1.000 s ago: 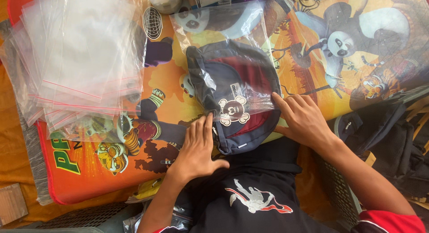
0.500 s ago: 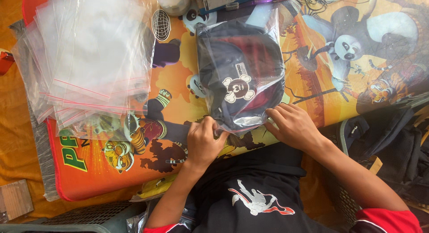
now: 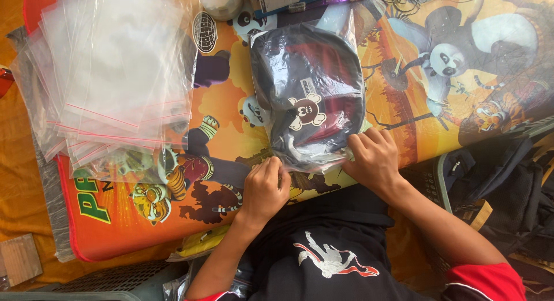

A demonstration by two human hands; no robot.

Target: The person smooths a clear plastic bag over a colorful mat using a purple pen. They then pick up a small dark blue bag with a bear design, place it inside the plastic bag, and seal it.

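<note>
A clear plastic bag holding a dark navy and red cap with a white skull-like emblem lies on the colourful cartoon-printed table. My left hand pinches the bag's near edge at its left corner. My right hand presses the same edge at the right corner. Both hands rest on the table's front edge, fingers closed on the plastic.
A stack of several clear zip bags with red strips lies at the left. A white cup and a purple pen sit at the back. Dark bags in a basket stand at the right. A small wooden block lies lower left.
The bagged cap has slid further onto the table, away from me. Both hands moved to the bag's near edge and closed on it.
</note>
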